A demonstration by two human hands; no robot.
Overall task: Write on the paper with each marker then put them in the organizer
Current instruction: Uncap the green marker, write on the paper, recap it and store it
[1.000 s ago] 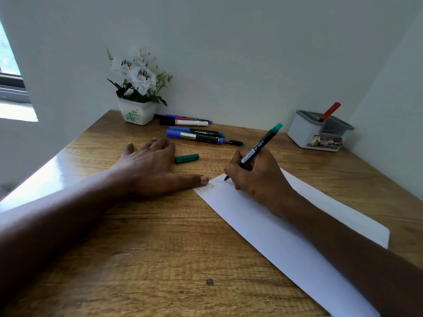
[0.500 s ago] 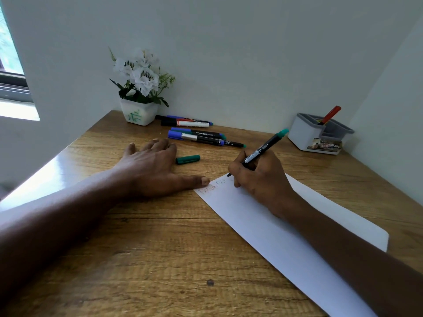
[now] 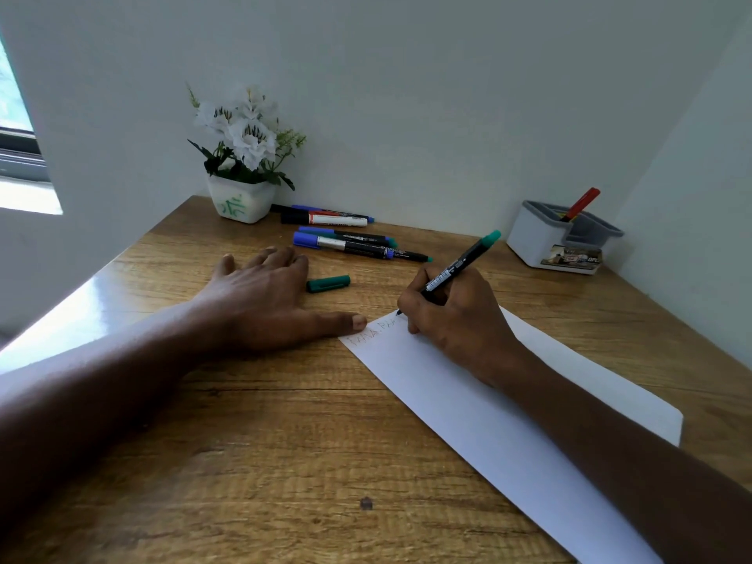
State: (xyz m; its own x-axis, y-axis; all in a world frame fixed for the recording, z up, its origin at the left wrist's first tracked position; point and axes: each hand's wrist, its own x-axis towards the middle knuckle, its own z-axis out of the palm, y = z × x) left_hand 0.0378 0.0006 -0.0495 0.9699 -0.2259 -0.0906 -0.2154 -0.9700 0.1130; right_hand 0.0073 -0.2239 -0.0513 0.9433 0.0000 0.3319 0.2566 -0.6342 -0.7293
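Note:
My right hand (image 3: 460, 319) grips a black marker with a green end (image 3: 462, 264), its tip touching the top corner of the white paper (image 3: 468, 409) beside faint red lettering. My left hand (image 3: 264, 303) lies flat on the wooden desk (image 3: 264, 462), its thumb tip touching the paper's corner. The marker's green cap (image 3: 328, 283) lies just right of my left fingers. Several more markers (image 3: 346, 238) lie in a group near the back wall. The grey-and-white organizer (image 3: 541, 242) stands at the back right with a red marker (image 3: 580, 204) in it.
A white pot of white flowers (image 3: 243, 164) stands at the back left by the markers. Walls close in the desk at the back and right. A window shows at the far left.
My right hand has shifted slightly along the line of writing and more letters show on the paper. My left hand has stayed flat in place.

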